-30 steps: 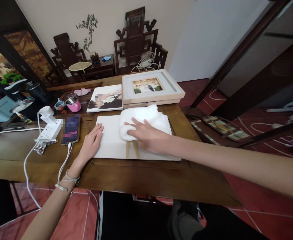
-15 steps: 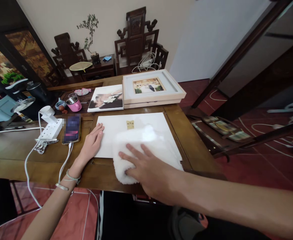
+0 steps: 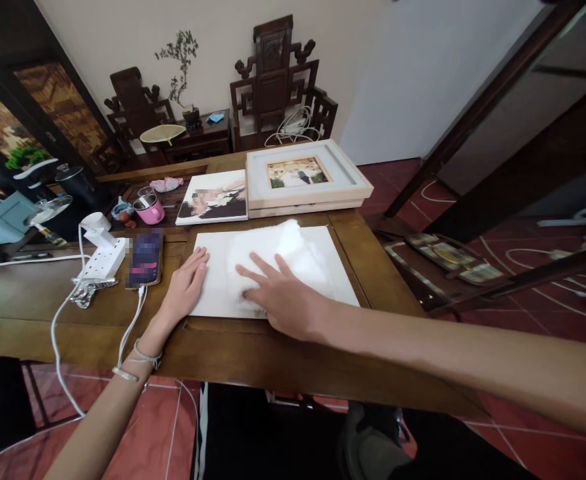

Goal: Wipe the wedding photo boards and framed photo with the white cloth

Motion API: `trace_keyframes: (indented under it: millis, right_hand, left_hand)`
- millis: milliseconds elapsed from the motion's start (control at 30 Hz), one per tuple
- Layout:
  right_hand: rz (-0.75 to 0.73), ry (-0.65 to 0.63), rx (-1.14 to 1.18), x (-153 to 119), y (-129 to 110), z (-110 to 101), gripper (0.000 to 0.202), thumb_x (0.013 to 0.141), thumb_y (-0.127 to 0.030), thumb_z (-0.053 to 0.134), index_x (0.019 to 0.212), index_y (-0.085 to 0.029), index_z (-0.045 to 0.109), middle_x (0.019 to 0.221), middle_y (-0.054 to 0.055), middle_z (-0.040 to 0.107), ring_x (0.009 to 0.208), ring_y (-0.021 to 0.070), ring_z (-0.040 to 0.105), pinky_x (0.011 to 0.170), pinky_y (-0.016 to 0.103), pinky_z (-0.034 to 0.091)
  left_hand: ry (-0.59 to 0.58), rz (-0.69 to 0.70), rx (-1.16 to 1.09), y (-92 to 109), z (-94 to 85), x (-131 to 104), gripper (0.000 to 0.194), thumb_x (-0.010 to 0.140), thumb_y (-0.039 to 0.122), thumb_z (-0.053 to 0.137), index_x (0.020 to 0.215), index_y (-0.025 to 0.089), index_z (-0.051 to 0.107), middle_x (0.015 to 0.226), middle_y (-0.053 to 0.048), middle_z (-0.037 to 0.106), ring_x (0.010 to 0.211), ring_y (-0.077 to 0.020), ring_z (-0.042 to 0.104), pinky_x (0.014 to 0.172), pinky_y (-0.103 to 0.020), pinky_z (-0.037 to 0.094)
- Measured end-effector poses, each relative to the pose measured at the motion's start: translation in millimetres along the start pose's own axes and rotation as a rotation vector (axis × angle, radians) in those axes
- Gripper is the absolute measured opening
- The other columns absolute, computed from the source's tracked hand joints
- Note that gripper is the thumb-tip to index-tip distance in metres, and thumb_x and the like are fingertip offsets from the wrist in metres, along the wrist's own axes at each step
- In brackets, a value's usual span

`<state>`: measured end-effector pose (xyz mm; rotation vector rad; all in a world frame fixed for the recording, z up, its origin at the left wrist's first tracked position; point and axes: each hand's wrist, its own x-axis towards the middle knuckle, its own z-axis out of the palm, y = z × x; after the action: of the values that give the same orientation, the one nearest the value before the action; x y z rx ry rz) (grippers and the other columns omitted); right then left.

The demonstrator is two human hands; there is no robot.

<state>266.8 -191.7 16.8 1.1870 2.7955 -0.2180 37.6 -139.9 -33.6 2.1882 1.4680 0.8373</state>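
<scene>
White rectangular board [image 3: 217, 280] flat on tabletop [image 3: 243, 350], long axis 9-to-3 o'clock, surface plain. White fluffy cloth [image 3: 277, 241] on board, blurred, its long axis unclear. Right hand [image 3: 293, 303]: fingers spread over cloth, unclenched. Left hand [image 3: 187, 283]: fingers released, resting at board's 9-o'clock edge.

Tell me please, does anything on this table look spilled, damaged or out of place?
Nothing looks spilled or damaged. Slightly untidy: a white cable hangs over the near edge of the table, where it could snag, and a crumpled silvery piece lies against the power strip. The cloth under the right hand is too blurred to judge.
</scene>
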Motion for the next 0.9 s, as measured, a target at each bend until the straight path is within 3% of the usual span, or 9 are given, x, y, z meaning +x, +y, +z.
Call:
trace_keyframes:
  millis: [167, 267, 433, 633, 767, 900]
  right_hand:
    - [-0.106, -0.085, 0.059, -20, -28, -4, 0.049, 0.076, -0.011, 0.058, 0.124, -0.022, 0.061, 0.156, 0.012, 0.021, 0.14, 0.0446, 0.007, 0.106, 0.072, 0.014]
    - [-0.143, -0.12, 0.071, -24, -33, -8, 0.051, 0.076, -0.01, 0.056, 0.126, -0.021, 0.06, 0.156, 0.012, 0.021, 0.14, 0.0437, 0.009, 0.106, 0.071, 0.015]
    - [-0.1, -0.074, 0.093, -8, -8, -14, 0.057, 0.075, -0.002, 0.048, 0.129, -0.018, 0.055, 0.154, 0.01, 0.027, 0.142, 0.0379, 0.014, 0.108, 0.066, 0.021]
    - [-0.014, -0.018, 0.053, 22, 23, -15, 0.058, 0.075, 0.004, 0.044, 0.13, -0.012, 0.052, 0.154, 0.015, 0.026, 0.141, 0.0396, 0.013, 0.105, 0.067, 0.025]
    - [0.025, 0.025, 0.001, 19, 8, -7, 0.056, 0.076, 0.0, 0.05, 0.131, -0.013, 0.053, 0.154, 0.017, 0.024, 0.14, 0.0432, 0.011, 0.106, 0.069, 0.019]
    - [-0.071, -0.038, 0.023, -2, -24, -3, 0.05, 0.078, -0.008, 0.056, 0.127, -0.018, 0.058, 0.155, 0.016, 0.022, 0.139, 0.0463, 0.01, 0.105, 0.072, 0.016]
  left_hand:
    - [-0.002, 0.002, 0.003, 1, -0.1, 0, 0.049, 0.096, 0.043, 0.034, 0.124, 0.012, 0.06, 0.139, -0.012, 0.051, 0.135, -0.0216, 0.041, 0.115, -0.041, 0.028]
    - [0.0, 0.005, 0.005, 1, -0.3, 0, 0.05, 0.096, 0.042, 0.034, 0.124, 0.011, 0.06, 0.139, -0.013, 0.052, 0.135, -0.0214, 0.041, 0.115, -0.04, 0.028]
    - [-0.001, 0.005, 0.006, 0, -0.1, 0, 0.05, 0.096, 0.042, 0.034, 0.125, 0.01, 0.06, 0.139, -0.013, 0.051, 0.135, -0.0213, 0.041, 0.115, -0.041, 0.028]
    - [0.001, 0.008, -0.003, -1, 0.5, 0, 0.049, 0.096, 0.041, 0.035, 0.125, 0.011, 0.06, 0.139, -0.012, 0.052, 0.135, -0.0217, 0.041, 0.115, -0.041, 0.028]
    - [0.001, 0.011, -0.006, 0, 0.3, 0, 0.052, 0.096, 0.041, 0.035, 0.125, 0.006, 0.059, 0.139, -0.016, 0.051, 0.135, -0.022, 0.041, 0.115, -0.039, 0.028]
    - [-0.003, 0.008, -0.001, 1, 0.0, 0, 0.051, 0.096, 0.039, 0.034, 0.125, 0.006, 0.059, 0.139, -0.015, 0.051, 0.135, -0.0215, 0.041, 0.115, -0.039, 0.028]
